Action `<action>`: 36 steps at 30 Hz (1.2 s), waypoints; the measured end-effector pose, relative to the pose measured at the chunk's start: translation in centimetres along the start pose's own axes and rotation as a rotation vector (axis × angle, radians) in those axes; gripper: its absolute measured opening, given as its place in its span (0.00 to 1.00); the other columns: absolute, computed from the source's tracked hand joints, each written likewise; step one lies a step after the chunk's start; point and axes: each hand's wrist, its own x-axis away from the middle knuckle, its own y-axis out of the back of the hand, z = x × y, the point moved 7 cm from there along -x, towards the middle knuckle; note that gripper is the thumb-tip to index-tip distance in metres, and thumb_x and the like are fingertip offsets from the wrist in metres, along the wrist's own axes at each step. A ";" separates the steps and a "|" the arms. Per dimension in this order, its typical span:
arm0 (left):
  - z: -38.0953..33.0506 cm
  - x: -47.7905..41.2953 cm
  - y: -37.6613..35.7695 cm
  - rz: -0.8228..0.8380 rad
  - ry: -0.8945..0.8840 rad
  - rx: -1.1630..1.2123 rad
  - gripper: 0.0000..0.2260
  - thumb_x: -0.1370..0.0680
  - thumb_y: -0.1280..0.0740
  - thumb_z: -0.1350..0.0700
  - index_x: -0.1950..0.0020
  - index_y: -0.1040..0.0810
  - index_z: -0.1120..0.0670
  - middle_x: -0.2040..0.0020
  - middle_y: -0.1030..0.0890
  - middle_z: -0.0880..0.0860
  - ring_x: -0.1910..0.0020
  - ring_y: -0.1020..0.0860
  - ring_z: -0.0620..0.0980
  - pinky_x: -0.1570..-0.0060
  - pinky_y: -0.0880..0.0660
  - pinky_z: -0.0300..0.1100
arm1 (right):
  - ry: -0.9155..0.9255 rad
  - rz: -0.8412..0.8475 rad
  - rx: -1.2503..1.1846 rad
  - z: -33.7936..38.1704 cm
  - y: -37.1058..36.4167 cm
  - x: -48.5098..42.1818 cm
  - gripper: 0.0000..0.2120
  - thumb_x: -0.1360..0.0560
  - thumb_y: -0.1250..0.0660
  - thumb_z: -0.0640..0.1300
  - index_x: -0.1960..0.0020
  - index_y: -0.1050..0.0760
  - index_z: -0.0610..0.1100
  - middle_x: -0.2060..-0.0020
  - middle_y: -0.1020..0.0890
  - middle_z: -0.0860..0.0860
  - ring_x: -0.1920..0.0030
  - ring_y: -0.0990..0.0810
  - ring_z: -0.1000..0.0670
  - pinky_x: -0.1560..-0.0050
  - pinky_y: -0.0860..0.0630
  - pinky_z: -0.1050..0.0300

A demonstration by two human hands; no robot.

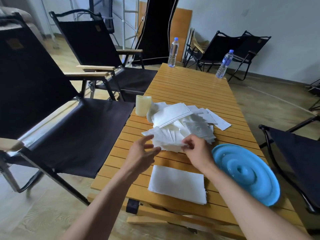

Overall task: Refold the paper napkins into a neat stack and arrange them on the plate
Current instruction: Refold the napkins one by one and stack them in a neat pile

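A loose heap of white paper napkins (pixel 180 121) lies in the middle of the slatted wooden table (pixel 190 84). My right hand (pixel 195 149) pinches the near edge of one napkin (pixel 166 137) at the front of the heap. My left hand (pixel 143 151) hovers just left of that napkin, fingers spread and holding nothing. A flat folded stack of napkins (pixel 178 184) rests on the table close to me, between my forearms. The round blue plate (pixel 245 172) sits at the right near the table's edge, with nothing on it.
A cream cylinder candle (pixel 142 105) stands left of the heap. Two water bottles (pixel 173 52) (pixel 224 64) stand at the table's far end. Black folding chairs (pixel 69 129) (pixel 297 153) flank the table on both sides, with more along the back wall.
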 end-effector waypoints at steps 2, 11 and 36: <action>0.7 0.1 -1.1 0.109 0.081 0.116 0.27 0.21 0.30 0.61 0.24 0.32 0.53 0.40 0.19 0.54 0.47 0.17 0.49 0.56 0.18 0.39 | 0.166 0.019 0.273 0.8 -0.5 0.8 0.08 0.27 0.27 0.35 0.54 0.19 0.47 0.57 0.16 0.50 0.55 0.19 0.50 0.57 0.23 0.58; 1.5 -0.3 -2.0 0.176 0.224 0.507 0.30 0.23 0.39 0.75 0.22 0.38 0.60 0.34 0.24 0.60 0.47 0.15 0.55 0.52 0.17 0.47 | 0.264 0.179 0.211 1.6 -0.4 2.1 0.16 0.31 0.25 0.51 0.43 0.19 0.55 0.45 0.19 0.56 0.43 0.24 0.57 0.42 0.26 0.60; 0.3 -2.0 2.7 -0.279 -0.098 -0.406 0.21 0.20 0.31 0.53 0.28 0.26 0.53 0.24 0.32 0.57 0.27 0.31 0.56 0.32 0.33 0.48 | -0.133 0.196 -0.814 3.3 4.7 2.6 0.07 0.25 0.33 0.46 0.59 0.18 0.53 0.59 0.18 0.53 0.55 0.21 0.53 0.57 0.25 0.59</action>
